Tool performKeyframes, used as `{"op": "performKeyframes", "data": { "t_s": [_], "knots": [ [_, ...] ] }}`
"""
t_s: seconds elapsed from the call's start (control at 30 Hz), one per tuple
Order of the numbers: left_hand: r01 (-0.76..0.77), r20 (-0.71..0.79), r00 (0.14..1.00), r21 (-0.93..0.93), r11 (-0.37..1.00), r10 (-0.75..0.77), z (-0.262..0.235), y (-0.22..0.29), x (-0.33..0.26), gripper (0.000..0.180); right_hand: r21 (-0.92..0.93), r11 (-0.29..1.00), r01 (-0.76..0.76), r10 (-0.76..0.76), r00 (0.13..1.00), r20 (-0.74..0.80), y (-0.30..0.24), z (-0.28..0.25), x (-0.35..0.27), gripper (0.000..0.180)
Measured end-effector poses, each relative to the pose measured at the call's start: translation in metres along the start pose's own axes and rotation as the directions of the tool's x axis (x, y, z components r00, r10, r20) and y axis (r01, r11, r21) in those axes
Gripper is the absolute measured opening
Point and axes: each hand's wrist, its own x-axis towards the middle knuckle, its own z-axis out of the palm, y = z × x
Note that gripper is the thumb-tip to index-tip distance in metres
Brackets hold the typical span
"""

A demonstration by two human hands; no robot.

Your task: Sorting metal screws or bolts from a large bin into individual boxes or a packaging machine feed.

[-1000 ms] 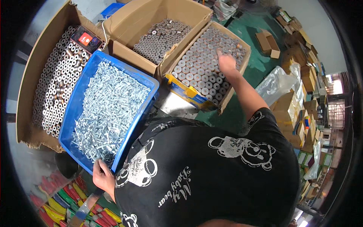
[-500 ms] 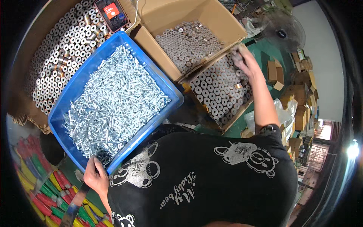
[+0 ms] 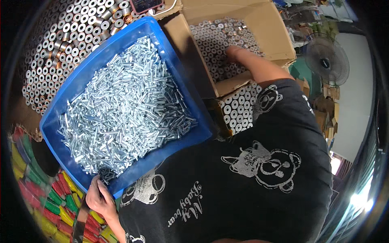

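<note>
A blue plastic bin (image 3: 174, 52) full of short shiny metal pins (image 3: 121, 105) sits tilted in front of me. At its lower corner, my left hand (image 3: 100, 198) is closed over the rim, with the fingertips beside some darker pins. My right arm reaches into the far cardboard box (image 3: 243, 10), which holds many small metal rings (image 3: 214, 48). There my right hand (image 3: 236, 53) is down among the rings. Its fingers are hidden, so I cannot see whether they grip one.
A large carton of upright rings (image 3: 77, 36) stands at left, with a phone (image 3: 146, 5) by its edge. A nearer box of rings (image 3: 239, 109) is partly hidden by my sleeve. Colourful bundles (image 3: 52, 202) lie lower left. A fan (image 3: 327, 60) stands at far right.
My right hand has moved from the nearer box of rings, up and left into the far box. My left hand stays at the bin's corner. The whole view has shifted.
</note>
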Motion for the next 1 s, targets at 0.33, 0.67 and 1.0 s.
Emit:
{"op": "performKeyframes", "data": {
  "t_s": [0.33, 0.67, 1.0],
  "knots": [
    [-0.115, -0.121, 0.987, -0.053, 0.992, 0.108, -0.001, -0.003, 0.011, 0.010, -0.111, 0.994, 0.001, -0.005, 0.999, -0.035, 0.014, 0.034, 0.007, 0.027],
    [-0.131, -0.238, 0.966, -0.100, 0.986, 0.104, -0.009, 0.000, -0.009, 0.007, 0.881, -0.108, 0.460, -0.467, 0.759, -0.454, -0.055, -0.157, -0.102, 0.027],
    [-0.230, -0.275, 0.945, -0.166, 0.959, 0.179, -0.011, -0.012, -0.002, 0.017, -0.239, 0.952, 0.193, -0.292, 0.810, -0.508, -0.354, -0.298, -0.129, 0.042]
  ]
}}
